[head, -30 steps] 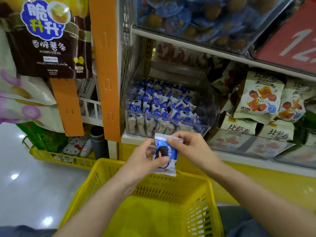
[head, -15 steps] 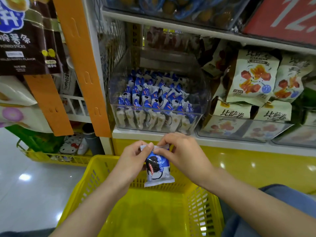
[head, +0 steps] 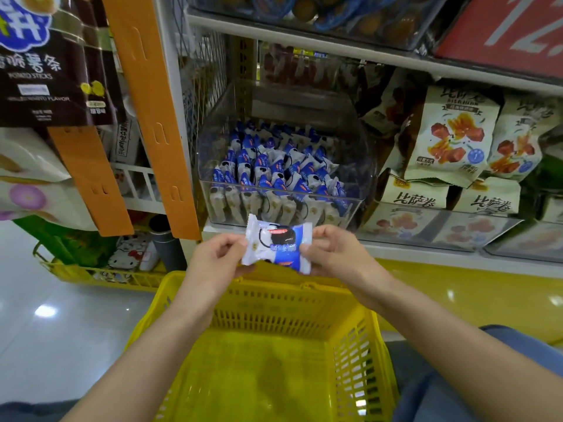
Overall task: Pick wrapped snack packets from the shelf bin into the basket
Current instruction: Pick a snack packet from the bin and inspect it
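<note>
A blue-and-white wrapped snack packet (head: 277, 245) with a dark cookie picture is held sideways between both hands, above the far rim of the yellow basket (head: 353, 360). My left hand (head: 216, 260) pinches its left end and my right hand (head: 329, 254) pinches its right end. Just behind, on the shelf, a clear plastic bin (head: 362, 166) holds several more of the same packets (head: 274, 175), standing in rows. The basket's floor looks bare.
Orange hanging strips (head: 152, 117) and a wire shelf side stand left of the bin. Beige snack bags (head: 451, 138) fill the shelf to the right. A second yellow basket (head: 91, 275) sits on the glossy floor at the left. Another shelf runs overhead.
The packet has turned from hanging upright by its top edge to lying sideways, one hand at each end. My hands have moved apart. The view shifted slightly.
</note>
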Demonstrator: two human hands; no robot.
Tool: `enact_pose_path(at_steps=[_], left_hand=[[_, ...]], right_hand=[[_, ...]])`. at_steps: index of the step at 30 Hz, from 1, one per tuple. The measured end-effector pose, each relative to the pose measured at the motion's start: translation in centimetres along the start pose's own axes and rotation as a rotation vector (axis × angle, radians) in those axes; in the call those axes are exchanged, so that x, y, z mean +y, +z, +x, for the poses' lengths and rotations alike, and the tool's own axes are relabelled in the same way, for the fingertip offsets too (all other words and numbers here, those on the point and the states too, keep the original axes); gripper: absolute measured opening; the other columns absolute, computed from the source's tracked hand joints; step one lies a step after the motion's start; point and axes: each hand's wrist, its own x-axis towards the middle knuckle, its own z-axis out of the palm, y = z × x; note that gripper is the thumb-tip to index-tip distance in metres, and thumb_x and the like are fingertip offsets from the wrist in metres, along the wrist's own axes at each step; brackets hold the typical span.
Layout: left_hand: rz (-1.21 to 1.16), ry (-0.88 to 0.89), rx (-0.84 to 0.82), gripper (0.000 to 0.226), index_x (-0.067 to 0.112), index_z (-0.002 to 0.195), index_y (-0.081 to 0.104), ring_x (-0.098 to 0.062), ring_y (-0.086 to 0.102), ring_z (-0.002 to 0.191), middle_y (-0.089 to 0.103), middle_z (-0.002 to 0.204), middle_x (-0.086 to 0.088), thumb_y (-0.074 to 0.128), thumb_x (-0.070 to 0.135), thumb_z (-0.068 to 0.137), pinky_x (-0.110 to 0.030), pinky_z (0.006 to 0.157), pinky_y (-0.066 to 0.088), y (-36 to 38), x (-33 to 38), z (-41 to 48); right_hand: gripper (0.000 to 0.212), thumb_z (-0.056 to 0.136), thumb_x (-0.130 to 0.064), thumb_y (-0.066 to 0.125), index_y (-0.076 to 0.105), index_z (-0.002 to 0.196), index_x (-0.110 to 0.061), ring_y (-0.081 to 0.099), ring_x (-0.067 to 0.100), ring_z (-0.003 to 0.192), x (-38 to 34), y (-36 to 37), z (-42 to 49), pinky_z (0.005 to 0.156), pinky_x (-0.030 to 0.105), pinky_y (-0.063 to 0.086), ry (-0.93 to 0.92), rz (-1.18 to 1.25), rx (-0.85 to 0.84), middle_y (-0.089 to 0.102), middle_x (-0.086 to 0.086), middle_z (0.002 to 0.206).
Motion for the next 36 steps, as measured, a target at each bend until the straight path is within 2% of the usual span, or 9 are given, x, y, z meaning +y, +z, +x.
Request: enact_pose_path(at_steps=[3, 6, 9, 11, 15, 21, 25, 31, 36], left_hand=[[0.145, 0.112, 0.045, 0.018, 0.008, 0.083, 0.06, -0.021, 0.061, 0.08, 0.063, 0.082, -0.011, 0.047, 0.012, 0.095, -0.034, 0.071, 0.055, -0.5, 0.2, 0.3], [0.325, 0.258, 0.013, 0.019, 0.015, 0.077, 0.057, -0.022, 0.059, 0.075, 0.062, 0.074, -0.008, 0.049, 0.01, 0.093, -0.044, 0.072, 0.051, -0.5, 0.0, 0.0], [0.475, 0.401, -0.004, 0.023, 0.023, 0.072, 0.055, 0.003, 0.053, 0.063, 0.057, 0.065, 0.012, 0.054, 0.009, 0.091, -0.011, 0.06, 0.042, -0.3, -0.2, -0.7], [0.515, 0.428, -0.011, 0.024, 0.026, 0.072, 0.055, 0.01, 0.052, 0.063, 0.056, 0.063, 0.016, 0.056, 0.01, 0.089, -0.005, 0.057, 0.038, 0.0, -0.3, -0.9], [0.4, 0.309, -0.015, 0.013, 0.026, 0.081, 0.06, 0.003, 0.058, 0.068, 0.064, 0.076, 0.009, 0.056, 0.017, 0.09, -0.009, 0.057, 0.043, 0.5, -0.5, -0.8], [0.276, 0.195, -0.055, 0.013, 0.015, 0.084, 0.066, -0.019, 0.066, 0.073, 0.07, 0.077, -0.009, 0.056, 0.021, 0.09, -0.036, 0.067, 0.053, 0.4, -0.2, -0.9], [0.189, 0.163, -0.084, 0.015, 0.01, 0.082, 0.065, -0.004, 0.063, 0.062, 0.067, 0.069, -0.001, 0.056, 0.019, 0.09, -0.016, 0.053, 0.048, 0.6, -0.1, -1.1], [0.024, -0.021, -0.151, 0.018, 0.011, 0.08, 0.066, -0.006, 0.065, 0.065, 0.068, 0.068, 0.002, 0.056, 0.022, 0.09, -0.017, 0.055, 0.05, 0.7, -0.5, -0.7], [0.079, 0.008, -0.056, 0.01, 0.014, 0.094, 0.059, -0.009, 0.065, 0.075, 0.066, 0.084, -0.003, 0.061, 0.021, 0.087, -0.019, 0.061, 0.052, 1.0, -0.9, -0.3]], right_hand=[[0.035, 0.087, -0.001, 0.06, 0.045, 0.118, -0.005, 0.064, 0.011, 0.069, 0.6, 0.5, -0.2, 0.066, 0.022, 0.055, 0.061, -0.222, -0.189, 0.068, 0.019, 0.098], [0.053, 0.082, -0.013, 0.069, 0.041, 0.127, -0.011, 0.061, 0.014, 0.095, 1.6, 1.1, -0.2, 0.086, 0.028, 0.05, -0.04, -0.548, -0.22, 0.062, 0.007, 0.115], [0.047, 0.079, -0.028, 0.071, 0.047, 0.119, -0.02, 0.057, 0.007, 0.097, 1.9, 2.0, -0.3, 0.083, 0.019, 0.048, -0.221, -0.626, -0.155, 0.058, -0.009, 0.106], [0.03, 0.081, -0.028, 0.07, 0.054, 0.106, -0.023, 0.063, 0.013, 0.089, 1.9, 2.5, -0.2, 0.079, 0.025, 0.052, -0.279, -0.534, -0.113, 0.066, -0.004, 0.098], [0.008, 0.084, -0.022, 0.066, 0.059, 0.087, -0.024, 0.067, 0.025, 0.084, 2.1, 2.6, 0.1, 0.079, 0.044, 0.054, -0.304, -0.428, -0.048, 0.071, 0.007, 0.088], [0.012, 0.09, -0.023, 0.058, 0.063, 0.082, -0.016, 0.063, 0.017, 0.075, 1.8, 2.7, 0.0, 0.074, 0.043, 0.057, -0.274, -0.248, -0.049, 0.066, 0.007, 0.078], [0.011, 0.087, -0.027, 0.063, 0.066, 0.079, -0.02, 0.058, 0.003, 0.069, 1.9, 2.5, -0.2, 0.065, 0.025, 0.05, -0.44, -0.458, 0.081, 0.064, -0.008, 0.072], [0.014, 0.089, -0.03, 0.06, 0.065, 0.091, -0.017, 0.057, 0.01, 0.071, 1.8, 2.2, -0.7, 0.063, 0.03, 0.048, -0.695, -0.813, 0.151, 0.056, -0.009, 0.083], [0.011, 0.09, -0.032, 0.057, 0.063, 0.085, -0.023, 0.055, 0.008, 0.07, 1.5, 1.9, -0.4, 0.068, 0.033, 0.049, -0.564, -0.745, 0.169, 0.058, -0.013, 0.077]])
